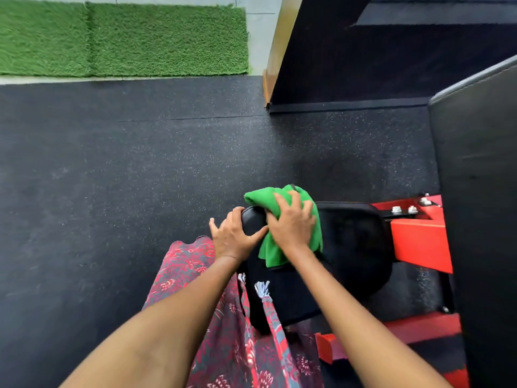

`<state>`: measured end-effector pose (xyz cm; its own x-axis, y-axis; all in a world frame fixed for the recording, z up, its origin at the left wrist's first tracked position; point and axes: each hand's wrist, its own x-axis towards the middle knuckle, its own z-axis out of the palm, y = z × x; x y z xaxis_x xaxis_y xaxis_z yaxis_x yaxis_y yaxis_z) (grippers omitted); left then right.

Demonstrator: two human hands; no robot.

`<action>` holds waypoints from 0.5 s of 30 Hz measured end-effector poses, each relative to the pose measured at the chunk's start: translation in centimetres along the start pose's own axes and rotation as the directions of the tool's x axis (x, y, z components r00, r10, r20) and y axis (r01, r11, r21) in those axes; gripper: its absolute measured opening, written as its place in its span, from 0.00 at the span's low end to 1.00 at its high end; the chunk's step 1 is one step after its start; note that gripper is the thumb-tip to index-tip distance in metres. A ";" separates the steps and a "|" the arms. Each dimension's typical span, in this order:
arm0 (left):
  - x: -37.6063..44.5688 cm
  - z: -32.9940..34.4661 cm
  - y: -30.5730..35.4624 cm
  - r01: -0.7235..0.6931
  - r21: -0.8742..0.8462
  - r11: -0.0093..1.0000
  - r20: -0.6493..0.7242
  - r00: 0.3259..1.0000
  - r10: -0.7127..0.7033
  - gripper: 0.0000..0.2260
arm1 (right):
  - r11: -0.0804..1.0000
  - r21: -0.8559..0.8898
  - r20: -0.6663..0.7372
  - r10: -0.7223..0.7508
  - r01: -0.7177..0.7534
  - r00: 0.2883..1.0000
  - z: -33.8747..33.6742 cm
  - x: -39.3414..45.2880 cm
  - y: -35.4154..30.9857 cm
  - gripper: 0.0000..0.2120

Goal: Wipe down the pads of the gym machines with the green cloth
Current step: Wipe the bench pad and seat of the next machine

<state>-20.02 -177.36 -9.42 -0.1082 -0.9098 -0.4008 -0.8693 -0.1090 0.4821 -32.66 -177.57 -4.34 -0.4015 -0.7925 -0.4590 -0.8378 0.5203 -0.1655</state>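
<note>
A black seat pad [352, 247] of a red-framed gym machine lies low in the middle right of the head view. A crumpled green cloth [268, 200] lies on the pad's near left corner. My right hand [291, 222] presses down on the cloth with spread fingers. My left hand [232, 236] grips the pad's left edge, thumb on top and fingers curled over the side. A tall black back pad [475, 191] stands at the right edge of the view.
The machine's red frame [419, 242] with bolts runs under and to the right of the seat. Speckled black rubber flooring [126, 177] spreads to the left. A strip of green artificial turf [126, 37] lies at the top left. A wood-edged dark platform [349, 60] rises ahead.
</note>
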 end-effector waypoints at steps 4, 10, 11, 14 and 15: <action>-0.1 -0.6 0.2 0.068 -0.091 0.994 0.121 0.991 -0.057 0.39 | 1.000 -0.007 0.003 0.008 -0.008 1.000 -1.3 1.7 4.6 0.24; -2.3 -0.4 -0.8 0.204 -0.184 0.962 0.210 0.964 -0.165 0.41 | 0.984 0.055 -0.008 0.168 -0.167 0.986 -1.6 1.6 3.7 0.23; -3.0 0.1 -1.2 0.218 -0.191 0.957 0.215 0.961 -0.175 0.42 | 0.990 0.050 0.011 0.130 -0.130 0.992 -1.4 1.0 2.3 0.23; -4.6 1.2 -1.8 0.226 -0.224 0.948 0.204 0.962 -0.181 0.40 | 0.998 0.012 0.061 -0.065 0.064 0.996 -0.3 -0.3 -0.9 0.24; -5.1 1.4 -1.8 0.227 -0.231 0.946 0.195 0.963 -0.184 0.39 | 0.990 -0.003 0.076 -0.143 0.144 0.987 -0.3 -0.2 -1.1 0.24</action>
<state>-18.57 -171.94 -9.36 -0.0383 -0.7783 -0.6268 -0.7356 -0.4026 0.5449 -31.76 -178.02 -3.82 -0.2481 -0.8324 -0.4955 -0.8879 0.3999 -0.2272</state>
